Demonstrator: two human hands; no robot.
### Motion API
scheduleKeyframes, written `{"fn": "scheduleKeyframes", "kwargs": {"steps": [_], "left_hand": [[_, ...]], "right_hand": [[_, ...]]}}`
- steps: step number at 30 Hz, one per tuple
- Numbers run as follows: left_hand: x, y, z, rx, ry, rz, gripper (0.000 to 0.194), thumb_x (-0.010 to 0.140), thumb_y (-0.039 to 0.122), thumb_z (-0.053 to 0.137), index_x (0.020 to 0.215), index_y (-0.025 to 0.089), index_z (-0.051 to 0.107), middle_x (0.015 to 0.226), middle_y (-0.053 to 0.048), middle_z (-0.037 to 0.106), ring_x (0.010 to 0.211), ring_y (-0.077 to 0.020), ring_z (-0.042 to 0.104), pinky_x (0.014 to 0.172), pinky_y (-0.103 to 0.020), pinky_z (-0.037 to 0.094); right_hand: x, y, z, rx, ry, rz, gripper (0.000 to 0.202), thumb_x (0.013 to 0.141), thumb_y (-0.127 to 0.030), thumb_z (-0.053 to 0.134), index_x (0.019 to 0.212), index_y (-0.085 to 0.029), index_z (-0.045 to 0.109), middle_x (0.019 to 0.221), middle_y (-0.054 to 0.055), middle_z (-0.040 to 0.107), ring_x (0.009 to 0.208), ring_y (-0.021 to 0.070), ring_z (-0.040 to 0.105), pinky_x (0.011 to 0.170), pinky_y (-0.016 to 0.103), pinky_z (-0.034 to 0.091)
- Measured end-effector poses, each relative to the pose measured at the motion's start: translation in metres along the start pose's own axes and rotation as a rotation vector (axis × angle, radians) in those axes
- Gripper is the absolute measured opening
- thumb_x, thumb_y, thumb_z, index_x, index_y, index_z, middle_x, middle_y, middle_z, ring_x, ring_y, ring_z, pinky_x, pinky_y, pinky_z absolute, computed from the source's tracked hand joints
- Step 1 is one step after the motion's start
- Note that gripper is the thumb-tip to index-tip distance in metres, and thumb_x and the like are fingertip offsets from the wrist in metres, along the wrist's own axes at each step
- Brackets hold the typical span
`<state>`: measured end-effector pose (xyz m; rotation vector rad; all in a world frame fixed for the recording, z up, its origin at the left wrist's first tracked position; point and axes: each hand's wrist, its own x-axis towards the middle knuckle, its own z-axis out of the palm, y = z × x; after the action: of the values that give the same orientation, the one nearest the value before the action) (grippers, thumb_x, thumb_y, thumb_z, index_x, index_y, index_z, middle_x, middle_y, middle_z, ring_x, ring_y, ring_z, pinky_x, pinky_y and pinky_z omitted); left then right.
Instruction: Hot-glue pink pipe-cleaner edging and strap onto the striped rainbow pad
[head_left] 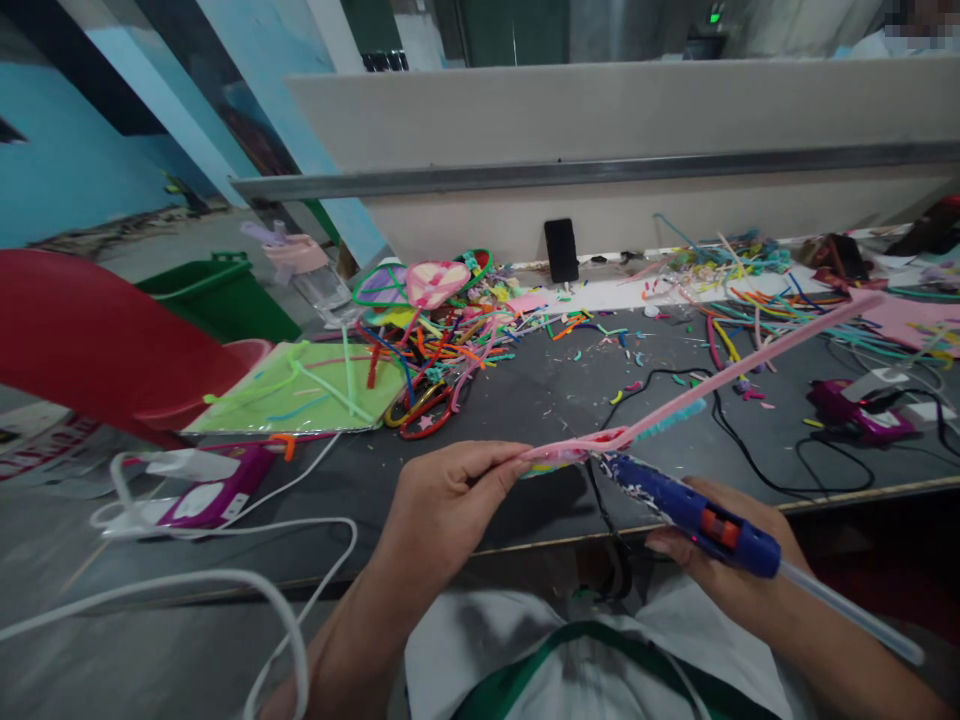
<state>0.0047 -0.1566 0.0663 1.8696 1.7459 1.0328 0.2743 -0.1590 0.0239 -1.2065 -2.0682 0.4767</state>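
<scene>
My left hand [450, 495] pinches the pink strip [727, 375], my right hand [739, 590] wraps the glue gun [660, 495]; I want that pinch steady, well clear of the nozzle [606, 463]

Blue glue gun [670, 499], pink strip [750, 366], red chair [82, 340]

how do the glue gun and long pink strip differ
The glue gun is thick and blue; the pink strip, slim. Toward the picture's right, the glue gun slopes down, the pink strip up. The right hand holds the glue gun; the left hand, the pink strip. Both are held up.
</scene>
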Motion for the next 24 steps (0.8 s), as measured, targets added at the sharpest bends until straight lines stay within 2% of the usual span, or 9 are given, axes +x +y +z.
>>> {"fn": "scheduleKeyframes", "kwargs": {"steps": [10, 24], "left_hand": [[-0.0004, -0.0023, -0.0001, 0.008, 0.004, 0.010, 0.018, 0.082, 0.034, 0.064, 0.089, 0.028, 0.078, 0.087, 0.000, 0.078, 0.080, -0.0197, 0.072, 0.075, -0.027, 0.056], [-0.0034, -0.0069, -0.0022, 0.013, -0.004, 0.014, 0.019, 0.083, 0.036, 0.062, 0.091, 0.027, 0.078, 0.090, -0.001, 0.078, 0.081, -0.0196, 0.072, 0.074, -0.026, 0.056]], "right_hand": [[-0.0028, 0.0044, 0.0002, -0.030, -0.003, 0.027, 0.025, 0.084, -0.041, 0.063, 0.071, -0.022, 0.055, 0.064, -0.002, 0.059, 0.056, 0.0138, 0.059, 0.052, 0.025, 0.044], [-0.0062, 0.0063, -0.0010, -0.052, -0.015, 0.070, 0.028, 0.084, -0.043, 0.064, 0.069, -0.022, 0.053, 0.060, -0.003, 0.058, 0.053, 0.0129, 0.057, 0.051, 0.024, 0.042]]}}
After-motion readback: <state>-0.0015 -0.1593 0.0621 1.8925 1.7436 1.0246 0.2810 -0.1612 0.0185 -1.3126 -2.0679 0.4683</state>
